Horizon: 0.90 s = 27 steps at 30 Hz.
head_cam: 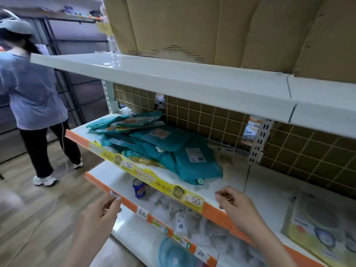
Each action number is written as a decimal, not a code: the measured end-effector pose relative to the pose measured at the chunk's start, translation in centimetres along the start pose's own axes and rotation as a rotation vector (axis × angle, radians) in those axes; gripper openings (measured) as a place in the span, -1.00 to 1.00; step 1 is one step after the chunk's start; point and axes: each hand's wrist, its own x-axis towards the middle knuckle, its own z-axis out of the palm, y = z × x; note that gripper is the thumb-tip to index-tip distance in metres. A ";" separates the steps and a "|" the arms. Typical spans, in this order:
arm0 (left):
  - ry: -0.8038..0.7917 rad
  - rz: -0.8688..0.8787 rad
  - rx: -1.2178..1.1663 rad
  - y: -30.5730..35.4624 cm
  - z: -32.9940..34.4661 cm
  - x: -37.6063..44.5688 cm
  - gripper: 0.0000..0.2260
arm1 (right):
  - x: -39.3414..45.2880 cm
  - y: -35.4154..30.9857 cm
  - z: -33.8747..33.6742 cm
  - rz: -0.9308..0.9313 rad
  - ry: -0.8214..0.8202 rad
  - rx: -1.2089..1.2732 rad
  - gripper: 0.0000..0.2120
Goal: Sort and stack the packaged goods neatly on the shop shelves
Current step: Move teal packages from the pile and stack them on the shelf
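Head view of a shop shelving unit. The left hand [105, 210] is loosely curled, its fingertips pinching or touching a small white price tag [115, 194] on the orange edge strip of the lower shelf [119, 197]; whether the tag is truly gripped cannot be told. The right hand [234, 204] is half closed with fingers bent, hovering at the front edge of the middle shelf [215, 211], and appears to hold nothing. On the middle shelf lies an untidy pile of teal packages [169, 149], overlapping and skewed, some showing white labels; they rest left of centre, behind a yellow price strip [152, 178] marked 5.0. A blue can [139, 188] stands upright on the lower shelf, beside blurred clear-wrapped goods [185, 218]. Flattened cardboard boxes [192, 26] stand on the top shelf [173, 78]. A wire grid [202, 116] backs the shelves. At left, another person [32, 89] in a cap stands on the wooden floor [28, 218].
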 end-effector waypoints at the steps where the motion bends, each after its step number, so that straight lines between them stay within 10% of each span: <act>1: 0.012 0.021 0.000 0.1 -0.1 1.5 -0.90 | 1.1 -0.5 0.6 0.003 0.000 0.011 -0.92; 23: -0.055 0.292 0.244 0.6 -2.3 32.5 -0.82 | 17.8 -9.4 12.3 0.339 0.136 -0.037 -0.61; 27: -0.120 0.379 0.444 -0.3 -2.2 38.5 -0.70 | 19.4 -10.7 15.1 0.411 0.257 0.134 -0.84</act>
